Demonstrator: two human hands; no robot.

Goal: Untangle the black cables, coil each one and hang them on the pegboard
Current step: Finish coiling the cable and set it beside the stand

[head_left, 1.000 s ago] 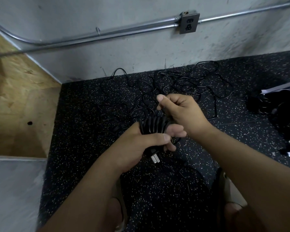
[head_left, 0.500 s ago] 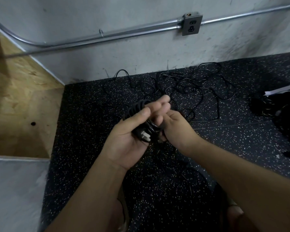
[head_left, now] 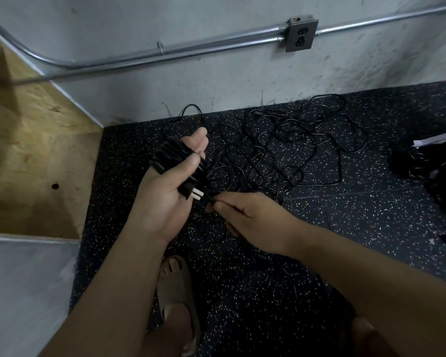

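We find the left hand [head_left: 165,202] holding a coiled cable [head_left: 169,157], thumb clamped over it, its plug [head_left: 194,194] pointing toward the right hand [head_left: 247,217]. The right hand pinches a loose strand [head_left: 210,198] just beside the plug; most of its fingers are hidden. Beyond both hands, tangled cables [head_left: 281,148] lie on the floor [head_left: 345,228]. Further right, a dark heap [head_left: 433,171] is cut off and indistinct.

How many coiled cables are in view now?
1: the coil in the left hand, its loose end pinched by the right hand. The tangle is uncoiled; the dark heap at right may hide others.
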